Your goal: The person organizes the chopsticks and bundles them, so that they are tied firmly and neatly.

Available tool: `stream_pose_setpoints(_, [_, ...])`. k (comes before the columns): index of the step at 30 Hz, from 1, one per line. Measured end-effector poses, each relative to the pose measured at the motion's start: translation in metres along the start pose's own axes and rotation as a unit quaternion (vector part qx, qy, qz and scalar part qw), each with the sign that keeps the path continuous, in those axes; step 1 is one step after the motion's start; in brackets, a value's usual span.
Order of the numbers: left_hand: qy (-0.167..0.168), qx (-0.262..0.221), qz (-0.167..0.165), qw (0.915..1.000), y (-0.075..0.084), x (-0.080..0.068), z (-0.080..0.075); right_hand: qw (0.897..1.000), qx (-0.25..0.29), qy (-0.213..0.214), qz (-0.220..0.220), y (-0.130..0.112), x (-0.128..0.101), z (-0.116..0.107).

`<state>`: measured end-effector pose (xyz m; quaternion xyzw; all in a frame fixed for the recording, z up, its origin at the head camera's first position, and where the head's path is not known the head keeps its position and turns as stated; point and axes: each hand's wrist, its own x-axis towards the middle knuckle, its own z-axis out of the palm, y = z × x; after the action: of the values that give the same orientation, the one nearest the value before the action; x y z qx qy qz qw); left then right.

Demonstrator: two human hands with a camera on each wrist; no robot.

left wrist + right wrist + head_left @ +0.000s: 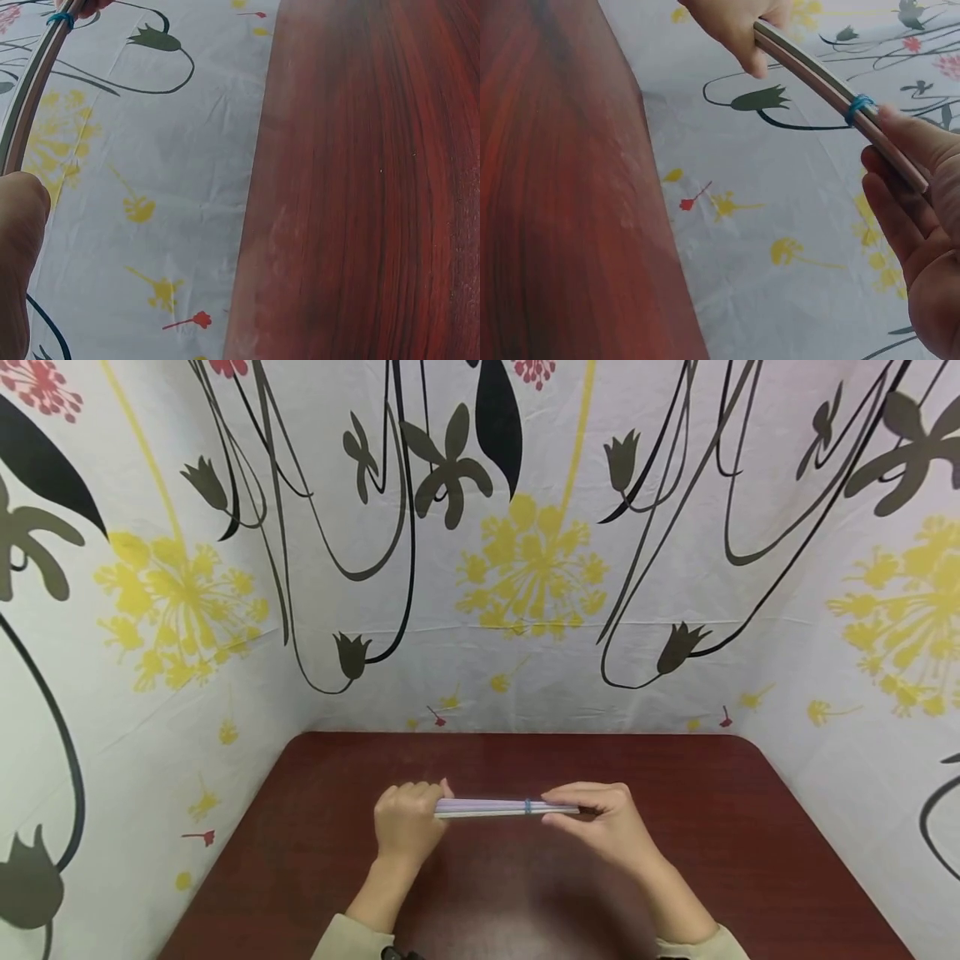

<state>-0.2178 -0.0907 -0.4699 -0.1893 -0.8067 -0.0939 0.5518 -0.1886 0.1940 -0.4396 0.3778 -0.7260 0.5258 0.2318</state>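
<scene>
A bundle of slim pastel chopsticks (483,808), lilac and whitish, lies level in the air between both hands over the table. My left hand (407,822) grips its left end in a fist, which hides that end. Near the right end a blue rubber band (527,807) circles the bundle. The right hand (611,827) pinches the bundle just beyond the band, thumb on the near side and fingers on the far side. In the right wrist view the thumb tip is right at the band (860,109), and the sticks' blunt end shows below the thumb.
The dark red wood-grain table (480,893) has rounded far corners. White cloth (480,693) printed with flowers hangs behind it and along both sides. Shadows of the arms fall on the tabletop. Light sleeves (352,939) cover the forearms.
</scene>
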Motion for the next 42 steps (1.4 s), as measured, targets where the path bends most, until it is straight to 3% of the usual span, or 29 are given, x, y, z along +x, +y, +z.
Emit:
stream_pose_setpoints(6, [0.011,0.004,0.011,0.9999,0.006,0.001,0.0,0.994,-0.074,-0.031,-0.071,-0.001,0.006,0.006])
stream_pose_setpoints(14, [-0.004,0.005,0.024,0.9997,0.017,0.004,0.003,0.975,-0.175,-0.068,-0.118,-0.01,0.009,0.016])
stream_pose_setpoints(18, [-0.011,0.005,0.026,0.9996,0.017,0.003,0.002,0.983,-0.139,-0.053,-0.111,-0.01,0.009,0.017])
stream_pose_setpoints(23, [-0.01,-0.003,-0.001,0.9999,0.01,-0.002,0.001,0.994,-0.058,-0.012,-0.091,-0.008,0.009,0.008])
stream_pose_setpoints(26, [-0.014,-0.008,-0.01,0.9998,0.009,-0.002,0.0,0.994,-0.062,-0.03,-0.088,-0.01,0.011,0.005])
stream_pose_setpoints(30, [-0.01,-0.009,-0.012,0.9998,0.013,-0.001,-0.001,0.98,-0.154,-0.066,-0.109,-0.014,0.013,0.011])
stream_pose_setpoints(33, [-0.004,-0.007,-0.002,1.0,0.019,0.002,0.0,0.956,-0.249,-0.075,-0.133,-0.02,0.013,0.019])
stream_pose_setpoints(36, [-0.004,-0.003,0.014,0.9999,0.025,0.005,0.0,0.936,-0.306,-0.083,-0.152,-0.026,0.015,0.027])
stream_pose_setpoints(38, [-0.005,-0.001,0.021,0.9998,0.027,0.007,0.0,0.937,-0.304,-0.09,-0.15,-0.027,0.017,0.031])
stream_pose_setpoints(42, [-0.002,-0.001,0.015,0.9999,0.024,0.007,-0.001,0.95,-0.273,-0.072,-0.133,-0.027,0.015,0.027])
